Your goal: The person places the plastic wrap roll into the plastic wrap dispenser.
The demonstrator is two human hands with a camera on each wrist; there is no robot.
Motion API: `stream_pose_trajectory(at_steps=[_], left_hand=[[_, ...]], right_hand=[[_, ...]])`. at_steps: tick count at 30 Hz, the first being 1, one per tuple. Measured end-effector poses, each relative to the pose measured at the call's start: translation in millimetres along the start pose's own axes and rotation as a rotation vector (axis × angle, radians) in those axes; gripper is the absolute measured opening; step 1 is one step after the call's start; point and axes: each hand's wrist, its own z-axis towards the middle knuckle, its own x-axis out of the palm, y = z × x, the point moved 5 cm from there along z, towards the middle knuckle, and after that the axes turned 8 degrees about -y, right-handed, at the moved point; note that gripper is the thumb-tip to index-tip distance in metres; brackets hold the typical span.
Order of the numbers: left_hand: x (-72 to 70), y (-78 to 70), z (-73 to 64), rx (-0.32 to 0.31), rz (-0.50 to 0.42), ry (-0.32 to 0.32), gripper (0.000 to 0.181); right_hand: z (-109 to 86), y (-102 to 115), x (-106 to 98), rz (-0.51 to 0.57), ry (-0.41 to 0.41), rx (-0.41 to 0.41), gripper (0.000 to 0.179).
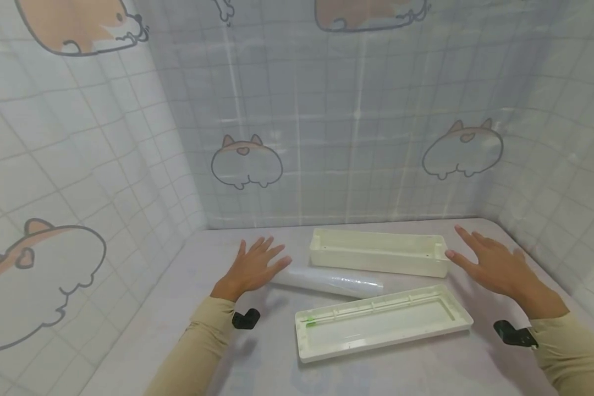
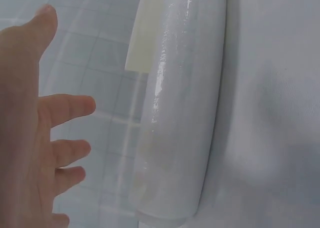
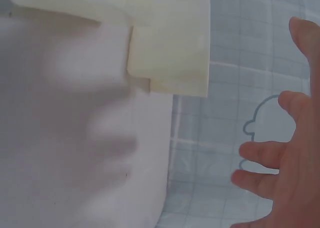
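Observation:
My left hand (image 1: 252,268) is held with fingers spread near the left end of a roll of clear plastic wrap (image 1: 334,281). In the left wrist view the roll (image 2: 180,107) lies beside that hand, with a gap between them. My right hand (image 1: 500,269) hovers with spread fingers at the right end of a long cream plastic box (image 1: 376,262), its thumb tip overlapping the box's end in the head view. In front of the roll lies a shallow cream lid (image 1: 386,327), inner side up, with a rail and a small green slider (image 1: 311,322) at its left. Neither hand holds anything.
Everything rests on a pale cloth-covered table (image 1: 272,352). A tiled curtain (image 1: 326,121) with cartoon dog prints closes off the back and both sides. Box, roll and lid lie close together, one in front of the other.

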Motion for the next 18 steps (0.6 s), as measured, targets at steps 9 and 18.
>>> stream_pose_trajectory(at_steps=[9, 18], left_hand=[[5.1, -7.8, 10.0, 0.03, -0.016, -0.049, 0.069], [11.2, -10.5, 16.6, -0.012, -0.074, -0.029, 0.063]], right_hand=[[6.5, 0, 6, 0.147, 0.017, 0.018, 0.077], [6.9, -12, 15, 0.257, -0.092, 0.088, 0.064]])
